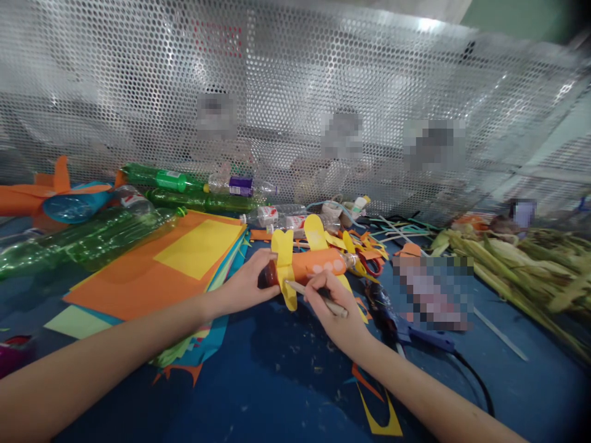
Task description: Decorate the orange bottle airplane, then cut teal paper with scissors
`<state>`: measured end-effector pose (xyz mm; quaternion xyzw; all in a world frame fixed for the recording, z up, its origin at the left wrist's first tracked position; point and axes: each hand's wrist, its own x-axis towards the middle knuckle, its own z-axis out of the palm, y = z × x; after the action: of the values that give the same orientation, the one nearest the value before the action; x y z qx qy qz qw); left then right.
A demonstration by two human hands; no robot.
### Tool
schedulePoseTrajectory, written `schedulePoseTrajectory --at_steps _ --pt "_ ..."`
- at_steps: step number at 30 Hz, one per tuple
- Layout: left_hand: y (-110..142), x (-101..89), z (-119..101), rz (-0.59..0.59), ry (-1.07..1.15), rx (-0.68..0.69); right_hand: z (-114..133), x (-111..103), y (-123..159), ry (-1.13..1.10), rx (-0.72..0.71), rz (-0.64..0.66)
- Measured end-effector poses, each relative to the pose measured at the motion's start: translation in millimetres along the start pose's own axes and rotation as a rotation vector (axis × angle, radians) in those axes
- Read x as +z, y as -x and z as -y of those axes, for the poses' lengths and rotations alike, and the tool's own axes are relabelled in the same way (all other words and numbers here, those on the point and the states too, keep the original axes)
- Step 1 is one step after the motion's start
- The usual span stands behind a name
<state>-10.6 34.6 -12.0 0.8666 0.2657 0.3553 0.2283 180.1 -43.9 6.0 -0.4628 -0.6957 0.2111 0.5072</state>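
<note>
One orange-wrapped bottle (311, 264) is lying sideways, the left hand (247, 282) grasping its dark end; the right hand (342, 323) is pinching a pen (338, 308), pointing it at a yellow paper strip (285, 264).

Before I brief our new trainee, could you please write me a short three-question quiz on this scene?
1. Multiple choice: what does the right hand hold? A) scissors; B) a pen; C) a bottle cap.
2. True or false: the left hand has hold of the orange-wrapped bottle at one end.
3. Fill in the colour: on the paper pile, the yellow sheet lies on top of the ____ sheet.

Key: 1. B; 2. True; 3. orange.
</note>
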Motion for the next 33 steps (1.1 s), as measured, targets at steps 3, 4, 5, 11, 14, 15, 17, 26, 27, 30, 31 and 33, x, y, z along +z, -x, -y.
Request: schedulePoseTrajectory --at_steps 3,4,5,11,14,15,17,26,27,30,31,33 --pt "0.1 0.2 -0.6 -0.001 0.003 0.002 -2.7 0.3 0.5 0.015 -0.011 -0.01" --pt "0.0 0.2 -0.9 0.0 0.004 0.002 -3.7 0.3 0.6 0.02 -0.014 -0.011" --pt "-0.1 0.2 -1.1 -0.001 0.005 0.001 -4.7 0.2 0.8 0.024 -0.017 -0.013" --pt "-1.0 0.5 -0.3 -0.009 0.008 0.007 -11.0 -0.2 1.0 0.062 0.041 -0.024" --pt "-0.8 0.4 -0.6 -0.007 0.016 0.008 -12.2 -0.6 0.7 0.052 0.069 -0.01" --pt "-0.7 0.3 -0.9 -0.008 0.019 0.008 -12.4 -0.7 0.6 0.05 0.071 -0.008" --pt "-0.6 0.2 -1.4 -0.007 0.018 0.008 -12.3 -1.1 0.2 0.048 0.069 -0.015" --pt "-0.4 0.3 -1.0 -0.01 -0.001 0.002 -4.1 -5.2 -2.2 -0.056 0.023 -0.025" --pt "-0.4 0.3 -1.0 -0.013 0.0 0.007 -3.9 -5.7 -2.1 -0.059 0.018 -0.023" --pt "-0.4 0.6 -0.3 -0.01 0.0 0.013 -4.5 -6.5 -1.8 -0.036 0.013 -0.021" --pt "-0.4 0.7 0.2 -0.01 0.001 0.013 -4.7 -6.6 -1.8 -0.028 0.014 -0.021" --pt "-0.3 0.9 1.3 -0.006 0.0 0.005 -4.5 -6.6 -2.0 -0.019 0.017 -0.027"
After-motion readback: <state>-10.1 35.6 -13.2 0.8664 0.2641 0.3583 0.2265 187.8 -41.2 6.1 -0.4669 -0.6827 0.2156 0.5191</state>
